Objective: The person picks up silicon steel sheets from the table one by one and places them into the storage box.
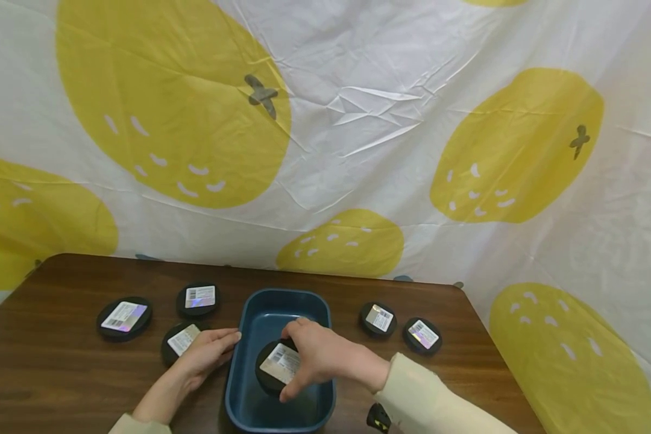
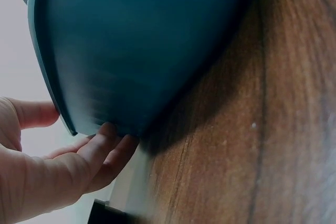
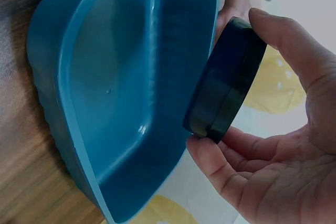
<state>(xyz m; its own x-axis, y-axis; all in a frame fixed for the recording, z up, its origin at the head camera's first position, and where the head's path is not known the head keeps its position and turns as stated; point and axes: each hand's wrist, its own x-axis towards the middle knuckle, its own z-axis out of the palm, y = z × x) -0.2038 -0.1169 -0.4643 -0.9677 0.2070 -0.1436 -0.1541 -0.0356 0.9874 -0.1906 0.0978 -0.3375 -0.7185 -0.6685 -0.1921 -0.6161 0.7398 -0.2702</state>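
A deep blue plastic bin [image 1: 279,416] stands lengthwise on the wooden table. Over its inside, my right hand [image 1: 322,355] holds a flat, round black container [image 1: 273,386] by its edge, its white barcode label facing up. Thumb and fingers sit on opposite sides of the black container [image 3: 226,80] in the right wrist view, where it is tilted beside the bin's rim [image 3: 65,87]. My left hand [image 1: 208,355] holds the bin's left side. In the left wrist view its thumb is at the rim and its fingers [image 2: 100,153] lie against the outer wall.
Left of the bin lie three more labelled black containers, one [image 1: 123,318] farthest out, one [image 1: 198,299] behind, one [image 1: 179,343] partly behind my left hand. Two others [image 1: 378,319] lie to the right. A lemon-print curtain [image 1: 358,150] hangs behind the table [image 1: 43,361].
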